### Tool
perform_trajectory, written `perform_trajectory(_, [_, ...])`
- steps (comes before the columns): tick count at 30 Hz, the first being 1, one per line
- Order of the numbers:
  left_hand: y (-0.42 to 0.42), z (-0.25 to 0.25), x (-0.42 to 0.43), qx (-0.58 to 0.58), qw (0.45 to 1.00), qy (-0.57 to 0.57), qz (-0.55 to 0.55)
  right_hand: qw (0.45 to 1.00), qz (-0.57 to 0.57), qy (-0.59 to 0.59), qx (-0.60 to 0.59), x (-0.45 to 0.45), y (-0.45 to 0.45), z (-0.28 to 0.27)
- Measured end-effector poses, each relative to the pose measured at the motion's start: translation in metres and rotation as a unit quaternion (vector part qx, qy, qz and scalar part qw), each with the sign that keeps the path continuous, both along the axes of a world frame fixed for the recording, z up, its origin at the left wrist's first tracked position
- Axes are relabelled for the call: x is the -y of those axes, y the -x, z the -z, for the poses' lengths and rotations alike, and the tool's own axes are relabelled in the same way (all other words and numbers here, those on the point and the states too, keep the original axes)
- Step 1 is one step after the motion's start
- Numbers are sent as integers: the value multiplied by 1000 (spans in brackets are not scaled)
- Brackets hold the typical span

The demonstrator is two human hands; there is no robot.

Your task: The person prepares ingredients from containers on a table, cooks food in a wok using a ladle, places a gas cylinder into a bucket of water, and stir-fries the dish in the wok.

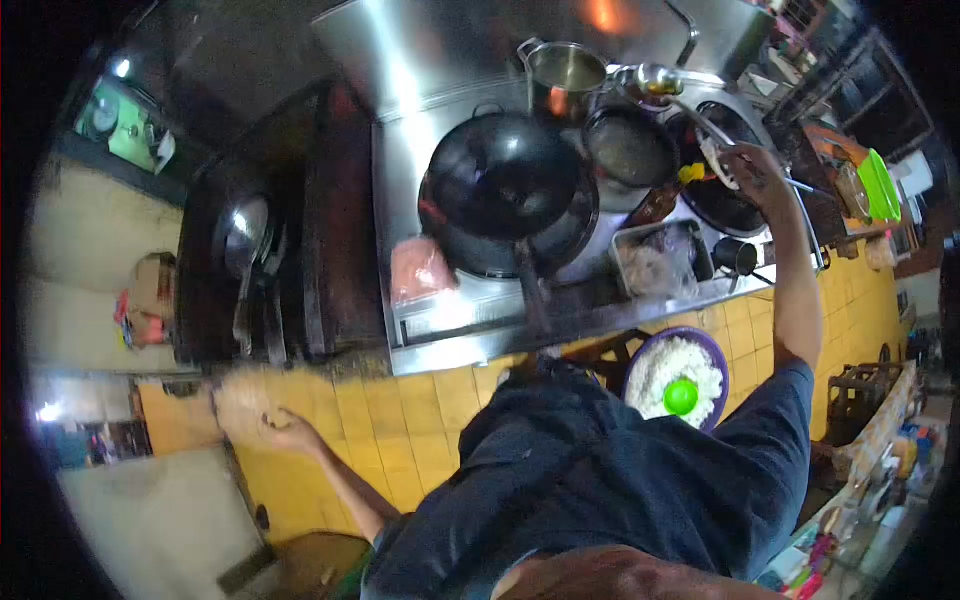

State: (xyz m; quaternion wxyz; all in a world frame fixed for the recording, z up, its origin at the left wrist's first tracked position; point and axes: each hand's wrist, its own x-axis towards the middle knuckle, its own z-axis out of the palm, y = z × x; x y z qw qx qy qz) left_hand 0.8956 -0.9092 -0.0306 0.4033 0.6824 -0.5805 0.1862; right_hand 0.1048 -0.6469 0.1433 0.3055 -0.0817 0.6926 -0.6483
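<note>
My right hand [755,178] is wrapped round the handle of a long metal ladle [705,122]. Its bowl [657,82] is over the back of the stove, to the right of a steel pot [566,80]. Something whitish, perhaps a cloth, shows beside the fingers. Out to the left, my left hand [292,434] is at a pale, blurred, roundish thing [243,402] that I cannot make out; the fingers seem closed at its edge. A black wok [505,175] with its handle toward me sits on the left burner.
On the stove are a dark pan [630,147], a sauce bottle [655,205], a metal tray [660,258] with a plastic bag and a pink packet [420,270]. A purple basin [722,365] of rice with a green bowl [681,397] stands below the stove's front edge.
</note>
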Motion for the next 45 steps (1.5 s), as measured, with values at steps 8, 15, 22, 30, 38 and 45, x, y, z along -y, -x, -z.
perform_trajectory(8, [-35,61,-90,-101,981,-127,-108,971,-200,-100,-86,-26,-120,-7])
perform_trajectory(15, [-117,202,-203,-215,901,-349,-140,958,-277,-71,-15,44,-210,101])
perform_trajectory(22, [-133,249,-370,-630,612,-434,-202,857,-233,-250,-385,70,-236,188])
perform_trajectory(30, [-104,309,-489,-803,441,-392,-83,949,-273,-157,12,39,-273,173])
perform_trajectory(38, [-5,235,-510,-460,782,-402,-125,743,-290,378,469,-23,-289,306])
perform_trajectory(45, [50,158,-601,-446,701,-465,-306,746,-538,-353,-170,-63,-337,504])
